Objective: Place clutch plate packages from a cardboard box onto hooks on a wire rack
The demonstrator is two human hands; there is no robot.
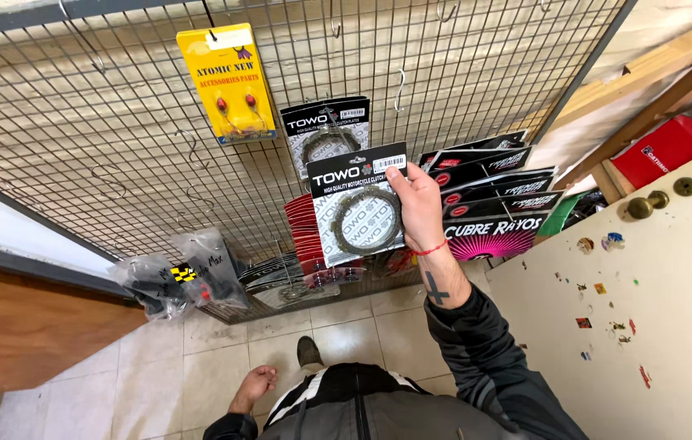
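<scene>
- A wire grid panel (118, 122) fills the upper part of the view, tilted, with bare metal hooks dotted over it; every place below is told from this panel.
- A pale door (647, 326) with a brass knob stands at the panel's right, small stickers scattered on its face.
- A row of black and pink header cards (493, 204) overlaps at the panel's lower right corner.
- The right hand (421, 204) is raised in front of the panel's lower middle, gripping a black and white carded pack (358, 208) that shows a dark ring under clear plastic. The thumb lies across the pack's right edge with the fingers behind, so the pack spreads leftward from the grip.
- A second pack of the same kind (326, 130) hangs on the panel just above the held one.
- A yellow carded pack (228, 81) hangs upper left of that.
- Two clear bags (179, 277) of dark parts hang at the panel's lower left edge.
- The left hand (255, 385) hangs well below the panel over the tiled floor (199, 367), loosely curled, holding nothing.
</scene>
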